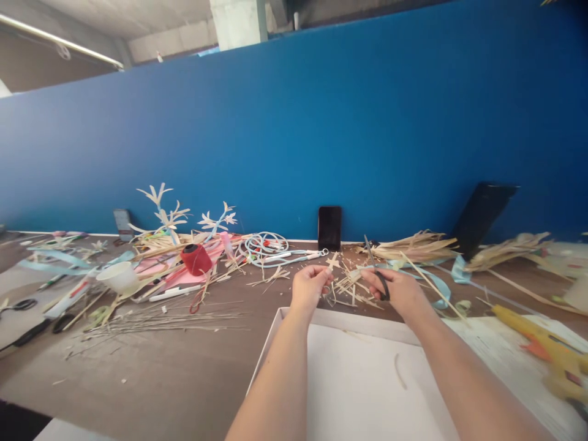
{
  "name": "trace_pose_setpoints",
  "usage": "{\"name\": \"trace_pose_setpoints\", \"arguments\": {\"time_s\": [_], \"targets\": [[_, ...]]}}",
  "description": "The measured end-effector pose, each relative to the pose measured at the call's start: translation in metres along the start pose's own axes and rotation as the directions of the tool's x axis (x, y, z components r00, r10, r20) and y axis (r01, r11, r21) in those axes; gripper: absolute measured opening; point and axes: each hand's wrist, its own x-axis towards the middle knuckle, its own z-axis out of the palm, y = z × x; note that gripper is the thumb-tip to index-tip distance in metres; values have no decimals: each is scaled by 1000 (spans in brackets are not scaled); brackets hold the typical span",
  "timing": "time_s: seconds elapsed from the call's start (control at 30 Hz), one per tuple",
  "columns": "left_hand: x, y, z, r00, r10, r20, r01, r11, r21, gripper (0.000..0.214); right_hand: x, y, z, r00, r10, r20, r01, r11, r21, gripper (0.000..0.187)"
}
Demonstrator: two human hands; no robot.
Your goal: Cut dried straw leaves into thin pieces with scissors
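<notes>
My left hand (311, 288) is closed in a pinch on a small pale straw-like piece (334, 262), its tips sticking up past the fingers. To the right, my right hand (395, 289) is closed around black-handled scissors (381, 283), whose blades point up and away. The two hands are a short way apart, over the far edge of a white shallow box (358, 380). Between and beyond them lies a heap of cut straw strips (356, 288). Part of the scissors' handle is hidden by my fingers.
A dark phone (329, 228) leans on the blue partition (294, 122). Leftward are straw flowers (172, 217), a red spool (196, 260), a white cup (118, 277) and thin wires (174, 321). A yellow glue gun (546, 349) and dried husk bundles (413, 247) lie on the right.
</notes>
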Motion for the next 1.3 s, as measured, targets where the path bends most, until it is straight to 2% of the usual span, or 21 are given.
{"name": "trace_pose_setpoints", "arguments": {"time_s": [0.13,0.27,0.37,0.6,0.8,1.07,1.3], "targets": [[-2,1,1,998,-5,59,4,999,32,21,3,7,6,999,-16,-35,22,986,165,48],[-7,1,4,980,-13,198,-25,982,188,22,3,11,13,995,-92,-49,103,947,304,51],[-9,0,5,964,-15,267,-57,964,259,25,3,10,16,995,-102,-22,104,932,348,48],[-11,-1,4,957,-4,289,-89,948,307,28,1,8,18,994,-101,-30,105,927,359,46],[-10,2,4,972,28,235,-78,975,208,31,0,8,18,993,-112,-43,120,947,298,49],[-8,2,4,994,31,104,-41,995,87,26,-3,10,25,990,-100,102,57,931,361,50],[-7,1,4,996,22,86,-23,1000,3,25,-8,5,37,982,-119,145,69,947,313,46]]}}
